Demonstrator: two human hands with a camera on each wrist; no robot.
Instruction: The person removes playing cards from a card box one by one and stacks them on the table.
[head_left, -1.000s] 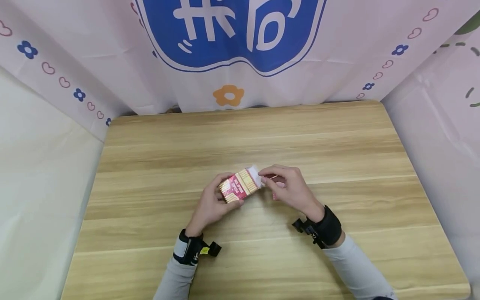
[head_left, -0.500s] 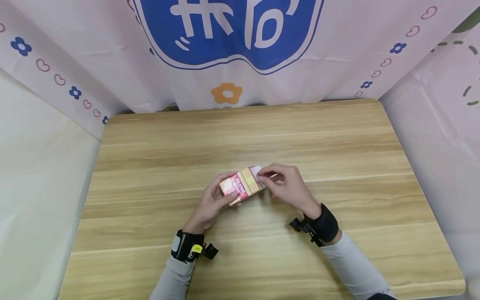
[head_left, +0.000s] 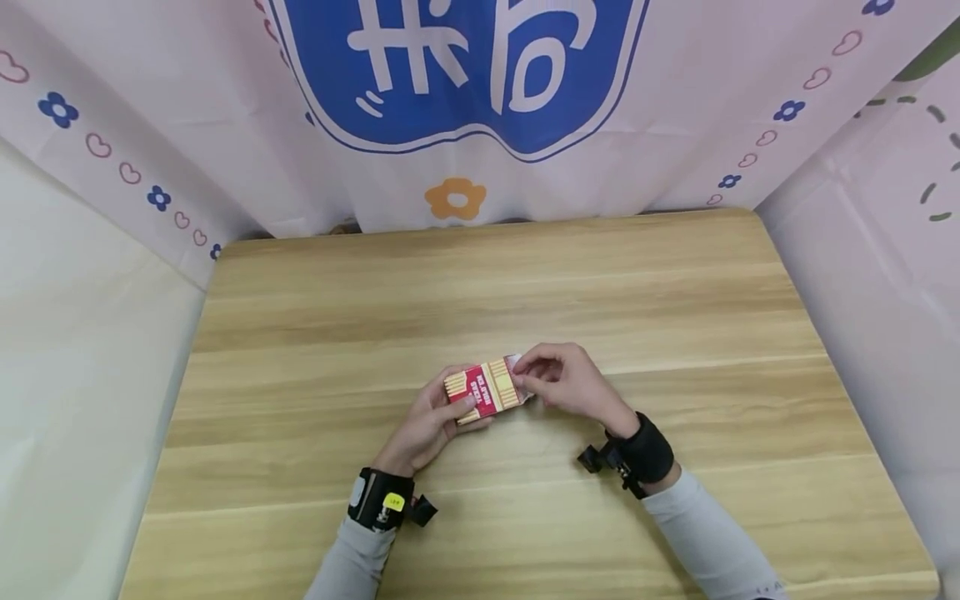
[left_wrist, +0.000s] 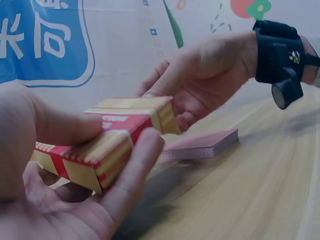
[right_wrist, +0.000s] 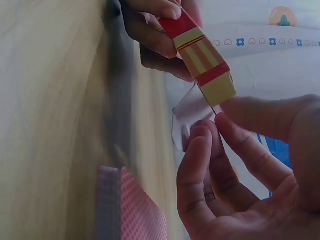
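Head view, now vs. 1 s ago: your box (head_left: 486,390) shows its red + yellow print clearly; glare gone from its face. Less of the white flap (head_left: 513,360) shows at its R end. L thumb has moved from box's near edge onto its printed face. Deck (left_wrist: 202,145), a pink corner of which peeked out by your R hand earlier, is now hidden from above; wrist views still catch it.

L hand (head_left: 431,421): 1 pc., closed round box, thumb on top, fingers beneath + along near side.

R hand (head_left: 568,379): 1 pc., fingers bent, thumb + forefinger pinching box at flap end; exact contact w/ flap hard to tell.

Box: 1 pc., yellow w/ red bands, stick-like stripes, white lettering on red; held between your hands, tilted, off the table (head_left: 450,292), approx. mid-table. Flap end toward R hand; pale flap sticks out there, R wrist view.

Deck: pink patterned top, grey sides; flat on table, below R hand, apart from box.
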